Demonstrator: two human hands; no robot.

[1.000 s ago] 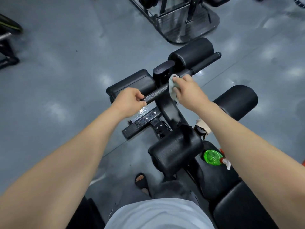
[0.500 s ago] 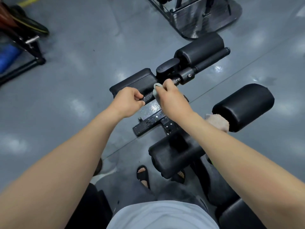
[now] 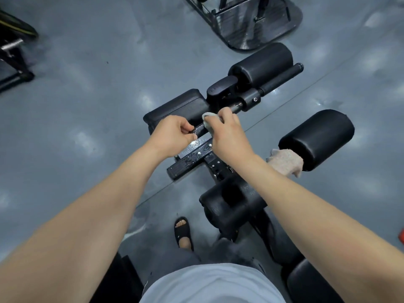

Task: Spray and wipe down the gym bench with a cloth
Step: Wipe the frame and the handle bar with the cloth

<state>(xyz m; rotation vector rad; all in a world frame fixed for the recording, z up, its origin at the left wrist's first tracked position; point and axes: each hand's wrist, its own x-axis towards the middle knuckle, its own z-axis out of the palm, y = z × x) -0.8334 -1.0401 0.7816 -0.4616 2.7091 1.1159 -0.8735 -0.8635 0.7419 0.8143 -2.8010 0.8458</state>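
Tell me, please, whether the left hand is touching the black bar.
Touching. The head view shows the left hand gripping the end of the black bar, with no gap.

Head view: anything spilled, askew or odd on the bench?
Droplets glisten on the metal foot plate, likely spray rather than a spill. A beige towel hangs bunched against the right-side roller pad. Nothing looks damaged.

Gym — padded bench rollers (image 3: 261, 62), grey rubber floor (image 3: 87, 106), steel machine base (image 3: 258, 25).
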